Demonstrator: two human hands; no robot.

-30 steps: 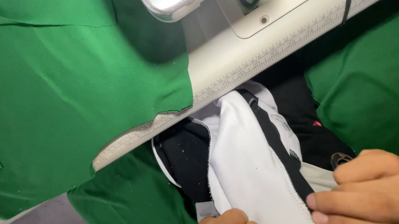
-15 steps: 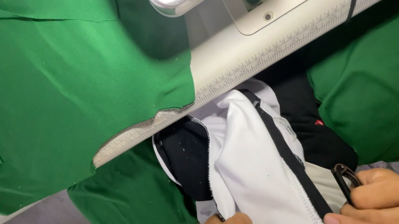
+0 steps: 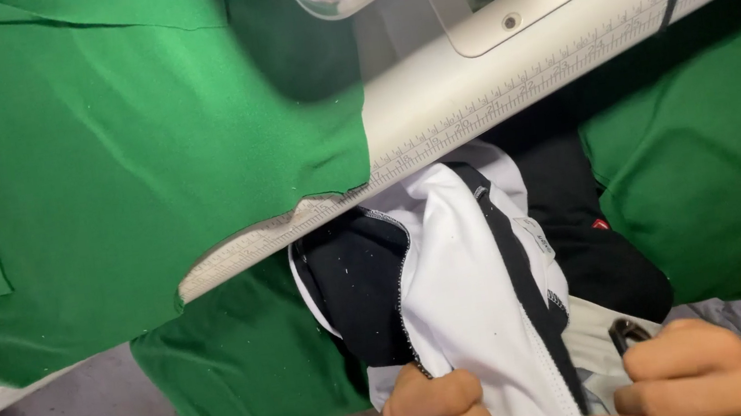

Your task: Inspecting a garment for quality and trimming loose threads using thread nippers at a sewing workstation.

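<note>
Left hand [image 3: 435,411] fisted, right hand [image 3: 697,370] curled, both grips closed.

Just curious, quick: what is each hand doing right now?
Left hand: closed, gripping the white garment.
Right hand: closed around a small dark tool.

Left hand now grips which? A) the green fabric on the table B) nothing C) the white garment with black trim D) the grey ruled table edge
C: the left hand is closed on the white garment, bunching its lower edge below the table edge; the green fabric lies untouched.
</note>
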